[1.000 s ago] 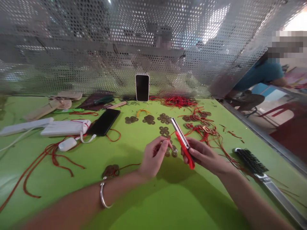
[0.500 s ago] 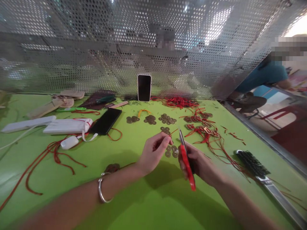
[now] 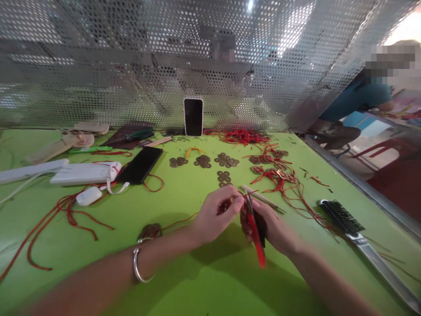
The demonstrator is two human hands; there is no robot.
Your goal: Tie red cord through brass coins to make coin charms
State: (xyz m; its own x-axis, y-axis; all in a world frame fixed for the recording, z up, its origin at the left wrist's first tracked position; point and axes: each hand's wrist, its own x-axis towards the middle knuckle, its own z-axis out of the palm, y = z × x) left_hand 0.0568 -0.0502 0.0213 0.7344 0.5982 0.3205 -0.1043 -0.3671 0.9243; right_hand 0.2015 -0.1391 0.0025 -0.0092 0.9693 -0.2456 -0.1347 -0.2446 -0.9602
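My left hand (image 3: pixel 215 215) is closed in a pinch on a short red cord (image 3: pixel 252 192), whose free end sticks out past the fingertips to the right. My right hand (image 3: pixel 272 226) grips red-handled scissors (image 3: pixel 255 235), blades pointing away from me. The cord crosses the scissor blades; whether it lies between them I cannot tell. Just beyond my hands is a small group of round bronze coins with holes (image 3: pixel 224 176), partly hidden by my left hand. A light-coloured stick with a thin dark tip (image 3: pixel 265 199) lies beyond my right hand. Coins tied with cord (image 3: pixel 150 231) rest near my left wrist.
Coin piles (image 3: pixel 203 161) lie farther back, before an upright phone (image 3: pixel 194 116). Red-corded coins (image 3: pixel 272 171) and a black brush (image 3: pixel 344 217) are on the right. A dark phone (image 3: pixel 141 165) and white power bank (image 3: pixel 83 173) lie left. A perforated metal panel (image 3: pixel 131 87) stands behind.
My hands have come together, bringing the cord onto the scissor blades. The stick is now in fuller view. The whole view has shifted slightly.
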